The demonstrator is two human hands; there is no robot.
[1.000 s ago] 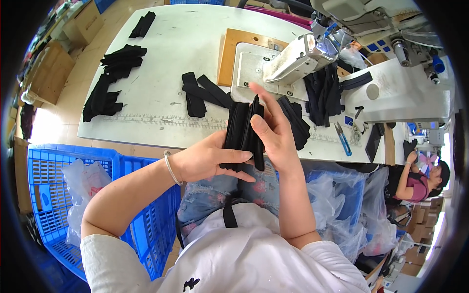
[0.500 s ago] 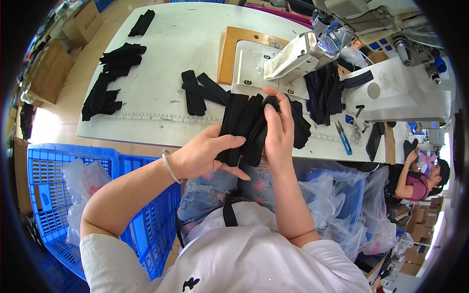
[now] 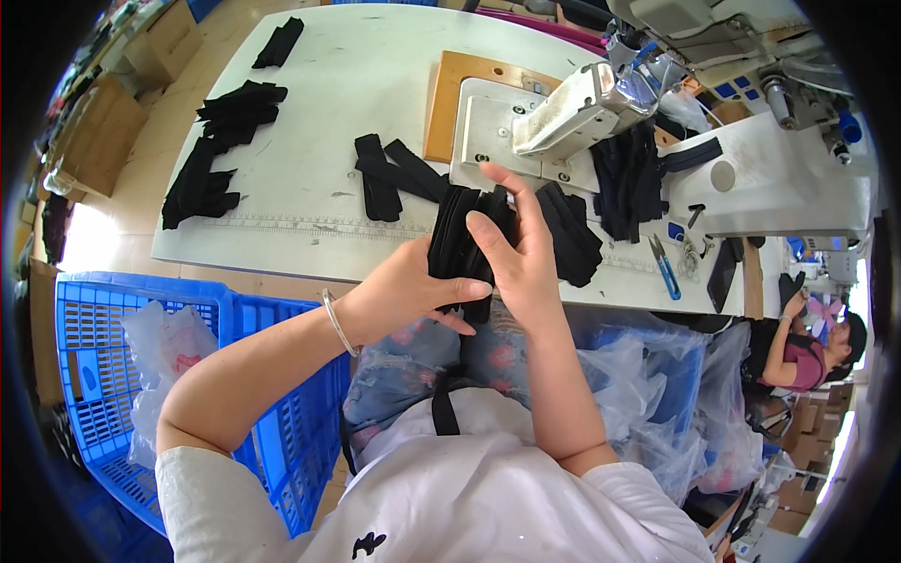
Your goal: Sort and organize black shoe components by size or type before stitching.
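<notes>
A thick bundle of black fabric strips (image 3: pixel 454 225) is held upright at the table's front edge, above my lap. My left hand (image 3: pixel 413 286) grips its lower left side, the thumb lying across the front. From the right, my right hand (image 3: pixel 524 267) closes around the bundle, thumb in front and forefinger over the upper edge. Just beyond the right hand more black strips (image 3: pixel 571 235) lie fanned on the table. Two crossed strips (image 3: pixel 380 192) rest left of the bundle. Fingertips behind the bundle are hidden.
A sewing machine (image 3: pixel 572 113) stands at the table's back, dark cloth (image 3: pixel 624 183) beside it. Blue snips (image 3: pixel 666 267) and a dark flat object (image 3: pixel 723 274) lie right. Black piles (image 3: pixel 197 183) line the left edge. A blue crate (image 3: pixel 141 291) stands left; a person (image 3: pixel 798 352) sits far right.
My right hand has moved left and lower around the bundle, its thumb now across the front. The bundle is squeezed narrower and more even, and the fanned strips on the right stand apart from it.
</notes>
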